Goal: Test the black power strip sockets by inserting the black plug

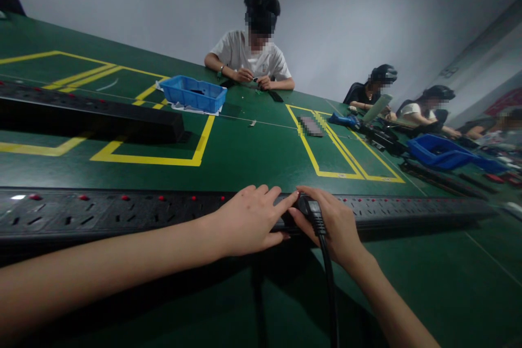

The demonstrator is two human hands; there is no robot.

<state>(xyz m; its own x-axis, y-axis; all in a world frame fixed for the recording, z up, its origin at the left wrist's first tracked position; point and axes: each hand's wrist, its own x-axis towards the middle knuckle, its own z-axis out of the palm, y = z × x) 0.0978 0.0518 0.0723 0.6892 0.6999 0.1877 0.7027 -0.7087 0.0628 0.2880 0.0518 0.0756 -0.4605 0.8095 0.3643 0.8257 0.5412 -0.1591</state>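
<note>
A long black power strip (150, 209) with rows of sockets and small red buttons lies across the green table in front of me. My left hand (250, 217) straddles it, fingers over the far edge and thumb at the near side. Its index finger stretches right to the black plug (309, 205). Closed around that plug is my right hand (336, 223), at the top of the strip. A black cable (329, 288) runs down from the plug toward me. The plug's pins are hidden, so I cannot tell how deep they sit in a socket.
Another black power strip (122, 119) lies farther back at left. A blue bin (196, 97) stands beyond it, before a seated person (256, 49) handling small parts. Yellow tape outlines (150, 161) mark the green table (253, 157). Blue trays (440, 152) and more people are at right.
</note>
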